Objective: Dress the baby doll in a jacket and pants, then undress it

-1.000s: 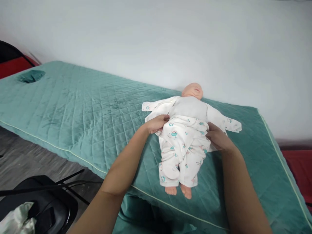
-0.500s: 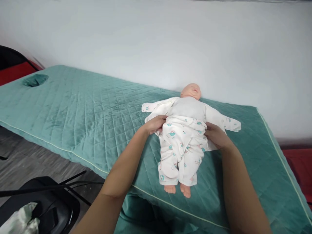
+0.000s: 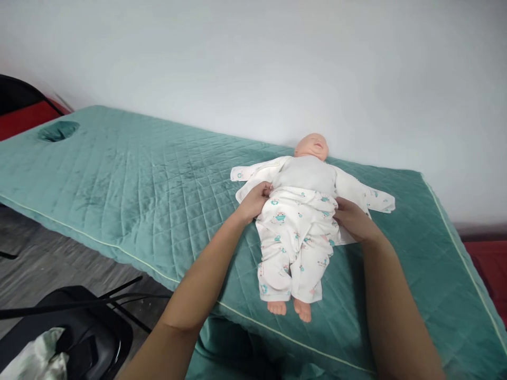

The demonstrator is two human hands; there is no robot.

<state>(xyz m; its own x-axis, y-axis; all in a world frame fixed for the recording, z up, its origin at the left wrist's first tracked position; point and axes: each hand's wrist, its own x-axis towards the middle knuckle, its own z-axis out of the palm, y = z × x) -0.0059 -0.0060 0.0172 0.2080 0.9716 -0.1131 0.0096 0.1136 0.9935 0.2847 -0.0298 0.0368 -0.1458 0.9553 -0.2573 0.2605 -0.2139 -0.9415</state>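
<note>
A baby doll (image 3: 311, 174) lies on its back on the green quilted bed cover (image 3: 166, 169), head toward the wall and bare feet toward me. White printed baby pants (image 3: 297, 227) cover its legs and reach up over the belly. Its white baby jacket (image 3: 354, 187) hangs open, both sleeves spread out sideways. My left hand (image 3: 255, 201) is closed at the waistband on the left side, fingertips pinching the edge. On the opposite side, my right hand (image 3: 354, 217) grips the waistband too, its fingers partly hidden against the cloth.
A face hole (image 3: 59, 131) opens at the bed's far left end. At lower left stands a black chair (image 3: 106, 327) with a crumpled pale cloth (image 3: 39, 356) on it. The white wall (image 3: 245, 68) runs along the bed's back edge. Red seats (image 3: 487, 264) show at the right.
My left hand has shifted slightly up and to the right along the waistband. My right hand stays at its side of the pants; the doll lies almost as before.
</note>
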